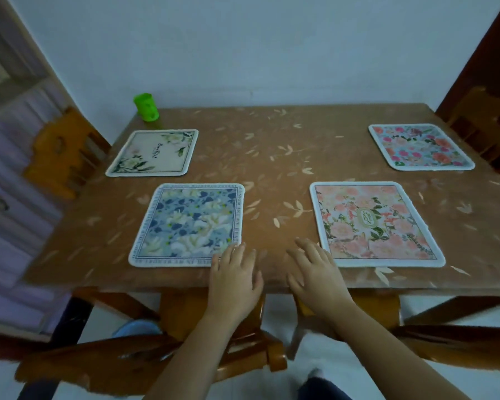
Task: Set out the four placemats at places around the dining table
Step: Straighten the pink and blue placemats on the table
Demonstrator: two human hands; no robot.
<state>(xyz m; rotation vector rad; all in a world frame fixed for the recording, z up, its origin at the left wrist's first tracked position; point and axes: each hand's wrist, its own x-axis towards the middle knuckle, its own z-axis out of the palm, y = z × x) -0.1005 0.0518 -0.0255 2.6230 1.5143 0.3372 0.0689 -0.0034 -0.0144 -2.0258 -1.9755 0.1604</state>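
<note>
Closest to us, both hands sit flat and empty at the near edge of the tabletop (272, 157) — fingers spread, gripping nothing. Our left hand (235, 280) has its fingertips just touching the near right corner of the blue placemat (189, 225), and our right hand (315, 272) rests beside the near left corner of the peach placemat (371, 223), maybe grazing its border, hard to say.

Looks like all 4 mats are down already, so we'd call this the final squaring-up. To do it well, we'd nudge with flat fingers from the corners rather than pinching, since thin mats like these probably slide easily on that glossy cover. The blue one sits slightly skewed to the table edge, so a small twist would line it up with its neighbour.

Both near mats lie close to the front edge, with a wooden chair (145, 362) tucked right under us, so we wouldn't pull them any nearer. Between them there's a bare strip for the hands to work in.

Further back, the cream placemat (153, 153) is at the far left and the pink floral placemat (420, 147) at the far right — well apart, with an open middle. Only a green cup (145, 107) stands at the far left corner, near the cream mat but not touching.
</note>
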